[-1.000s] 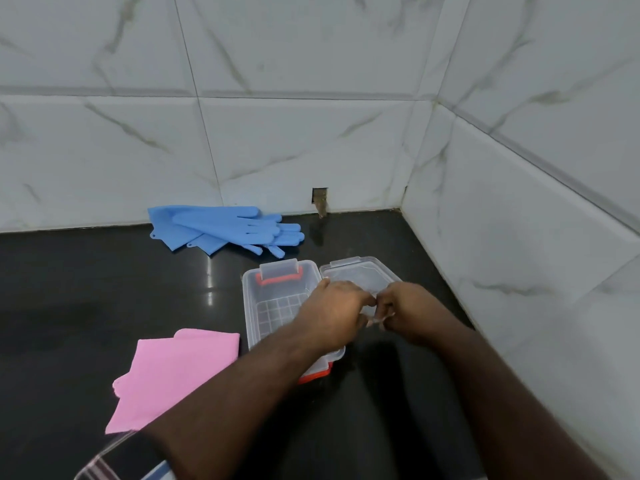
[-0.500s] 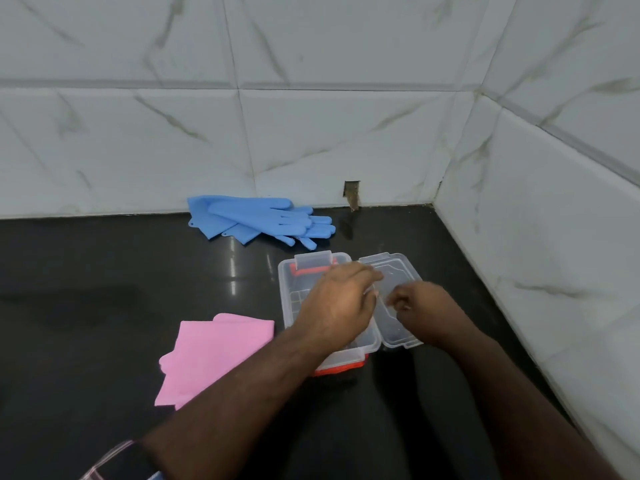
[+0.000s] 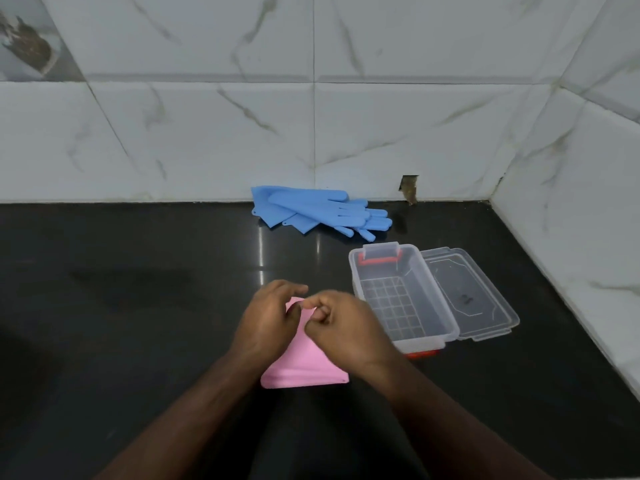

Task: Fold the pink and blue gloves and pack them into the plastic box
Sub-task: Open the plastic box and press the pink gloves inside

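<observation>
The pink gloves [image 3: 304, 367] lie folded flat on the black counter in front of me. My left hand [image 3: 268, 322] and my right hand [image 3: 343, 329] both rest on top of them and pinch their far edge with the fingertips. To the right stands the clear plastic box [image 3: 360, 282], empty, with a grid floor and red latches. Its lid [image 3: 464, 292] lies flat beside it on the right. The blue gloves [image 3: 311, 211] lie stacked at the back against the wall, fingers pointing right.
The black counter [image 3: 138, 323] meets white marble-tile walls at the back and right, forming a corner behind the box. A small hole [image 3: 409, 188] breaks the back wall just right of the blue gloves.
Both hands have left the box and its lid and moved left onto the pink gloves. The view has swung left, so the box now sits to the right.
</observation>
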The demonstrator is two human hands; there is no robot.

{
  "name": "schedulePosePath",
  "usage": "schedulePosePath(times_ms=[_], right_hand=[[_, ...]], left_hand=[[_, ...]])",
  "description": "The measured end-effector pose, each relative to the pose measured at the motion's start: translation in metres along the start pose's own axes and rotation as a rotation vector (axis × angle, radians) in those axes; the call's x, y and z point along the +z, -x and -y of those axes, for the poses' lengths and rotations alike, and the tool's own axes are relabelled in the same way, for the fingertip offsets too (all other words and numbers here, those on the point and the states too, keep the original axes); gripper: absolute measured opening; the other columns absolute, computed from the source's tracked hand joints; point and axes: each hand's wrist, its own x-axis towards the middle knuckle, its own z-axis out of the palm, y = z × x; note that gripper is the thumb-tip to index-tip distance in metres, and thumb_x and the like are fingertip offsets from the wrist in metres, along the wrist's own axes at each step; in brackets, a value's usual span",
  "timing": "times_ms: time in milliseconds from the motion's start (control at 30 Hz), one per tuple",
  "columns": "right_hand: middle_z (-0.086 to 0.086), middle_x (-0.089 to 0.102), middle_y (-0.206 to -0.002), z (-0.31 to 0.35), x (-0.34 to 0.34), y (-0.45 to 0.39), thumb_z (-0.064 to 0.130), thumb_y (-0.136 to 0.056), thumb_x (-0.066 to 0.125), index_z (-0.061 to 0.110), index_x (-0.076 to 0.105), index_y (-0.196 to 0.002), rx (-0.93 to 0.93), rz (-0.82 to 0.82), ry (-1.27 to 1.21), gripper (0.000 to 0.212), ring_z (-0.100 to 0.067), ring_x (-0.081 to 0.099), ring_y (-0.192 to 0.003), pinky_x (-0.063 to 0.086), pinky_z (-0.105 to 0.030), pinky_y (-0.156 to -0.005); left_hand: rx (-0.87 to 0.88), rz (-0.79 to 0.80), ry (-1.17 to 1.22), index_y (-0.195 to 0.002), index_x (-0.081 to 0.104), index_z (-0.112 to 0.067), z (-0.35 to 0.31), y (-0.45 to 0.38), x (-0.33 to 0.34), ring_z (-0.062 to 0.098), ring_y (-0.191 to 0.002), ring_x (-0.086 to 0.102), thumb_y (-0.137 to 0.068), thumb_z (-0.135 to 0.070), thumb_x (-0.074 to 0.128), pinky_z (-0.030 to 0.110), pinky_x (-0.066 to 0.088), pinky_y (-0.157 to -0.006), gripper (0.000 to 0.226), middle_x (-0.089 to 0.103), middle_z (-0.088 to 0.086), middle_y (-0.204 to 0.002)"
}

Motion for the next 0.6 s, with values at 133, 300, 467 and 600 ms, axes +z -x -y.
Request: schedulePosePath(times_ms=[133,300,467,600], right_hand=[[0.0,0.056,-0.126,-0.015,0.038,-0.006,0.024,-0.087,0.061,0.02,0.056,-0.132,0.117,-0.032,0.203,0.045,-0.015,0.056,-0.111,0.043,-0.024,-0.097],[-0.006,0.046,-0.14,-0.029,0.052,-0.006,0.034,-0.089,0.059,0.015,0.041,-0.14,0.284,-0.052,0.342,0.058,-0.022,0.046,-0.126,0.038,-0.032,-0.104],[-0.007,0.045,-0.139,-0.036,0.06,-0.007,0.04,-0.086,0.061,0.018,0.034,-0.143,0.442,-0.047,0.307,0.067,-0.022,0.047,-0.125,0.043,-0.037,-0.102],[-0.008,0.04,-0.148,-0.035,0.059,-0.005,0.037,-0.087,0.063,0.016,0.027,-0.149,0.511,-0.071,0.218,0.075,-0.024,0.044,-0.132,0.04,-0.038,-0.106]], left_hand=[[-0.04,0.068,-0.09,-0.118,0.07,-0.022,0.033,0.013,-0.003,0.019,-0.107,0.059,-0.089,-0.013,0.063,0.03,0.046,-0.093,0.031,0.066,-0.005,-0.116],[-0.07,0.127,-0.139,-0.121,0.068,-0.026,0.062,0.024,-0.007,0.022,-0.109,0.056,-0.088,-0.018,0.062,0.035,0.045,-0.097,0.034,0.062,-0.006,-0.118],[-0.064,0.148,-0.042,-0.123,0.069,-0.022,0.079,0.029,-0.005,0.019,-0.112,0.056,-0.091,-0.021,0.064,0.031,0.045,-0.1,0.032,0.058,-0.008,-0.116],[-0.055,0.134,0.008,-0.122,0.07,-0.019,0.085,0.031,-0.001,0.02,-0.112,0.057,-0.091,-0.018,0.064,0.023,0.04,-0.1,0.032,0.059,-0.007,-0.116]])
